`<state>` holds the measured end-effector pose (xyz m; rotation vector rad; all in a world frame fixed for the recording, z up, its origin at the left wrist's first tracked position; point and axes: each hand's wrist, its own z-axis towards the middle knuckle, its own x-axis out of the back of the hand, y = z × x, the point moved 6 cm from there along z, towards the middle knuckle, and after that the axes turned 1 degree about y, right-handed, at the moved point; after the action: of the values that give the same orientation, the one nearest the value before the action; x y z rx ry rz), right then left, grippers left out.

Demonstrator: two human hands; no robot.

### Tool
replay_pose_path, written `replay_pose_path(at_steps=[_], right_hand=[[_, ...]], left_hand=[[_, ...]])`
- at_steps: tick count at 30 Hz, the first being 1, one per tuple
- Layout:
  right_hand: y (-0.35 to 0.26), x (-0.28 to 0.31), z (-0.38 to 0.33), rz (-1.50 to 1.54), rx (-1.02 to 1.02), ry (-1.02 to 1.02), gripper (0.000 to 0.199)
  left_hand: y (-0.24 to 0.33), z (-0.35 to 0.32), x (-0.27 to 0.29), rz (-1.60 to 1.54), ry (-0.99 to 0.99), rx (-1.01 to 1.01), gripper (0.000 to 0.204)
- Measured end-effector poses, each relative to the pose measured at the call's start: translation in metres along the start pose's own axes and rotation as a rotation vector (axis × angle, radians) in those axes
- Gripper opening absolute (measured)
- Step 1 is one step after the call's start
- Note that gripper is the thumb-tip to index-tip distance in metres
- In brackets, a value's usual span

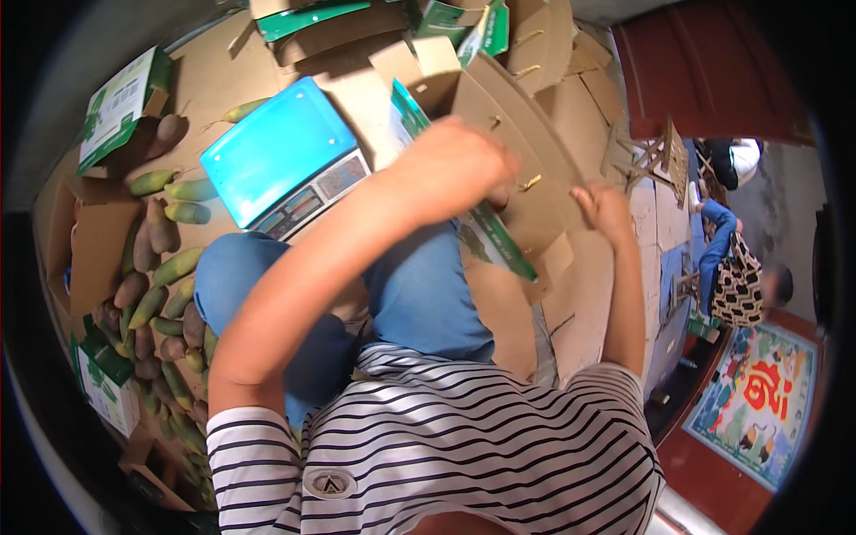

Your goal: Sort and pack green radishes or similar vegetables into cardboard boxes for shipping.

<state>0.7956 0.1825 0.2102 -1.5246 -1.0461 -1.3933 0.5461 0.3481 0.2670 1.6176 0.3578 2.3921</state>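
Observation:
An opened cardboard box with green-printed sides stands in front of me, tilted toward my right. My right hand has its fingers wrapped over the box's right edge. Reaching across from the left, my left hand is over the box opening, blurred, with its fingers mostly hidden. A small reddish-brown shape shows below it, too unclear to name. Left of the box stands a weighing scale with a bright blue pan and a keypad front. Green and reddish-purple radishes lie in a heap at my left.
Several printed cartons surround the heap, and an open brown box stands beside it. More opened cartons lie at the far side. Flattened cardboard covers the floor. At the right, a seated person is near a wooden stool.

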Motion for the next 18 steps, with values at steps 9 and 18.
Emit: replay_pose_path(at_steps=[9,18], right_hand=[[0.125,-0.082,-0.174,0.175,-0.586,0.006,0.047],[0.178,-0.118,-0.371,0.199,-1.094,0.009,0.058]], left_hand=[[-0.061,-0.058,0.058,-0.108,0.27,0.378,0.011],[-0.06,-0.085,0.072,-0.028,0.277,0.474,0.013]])
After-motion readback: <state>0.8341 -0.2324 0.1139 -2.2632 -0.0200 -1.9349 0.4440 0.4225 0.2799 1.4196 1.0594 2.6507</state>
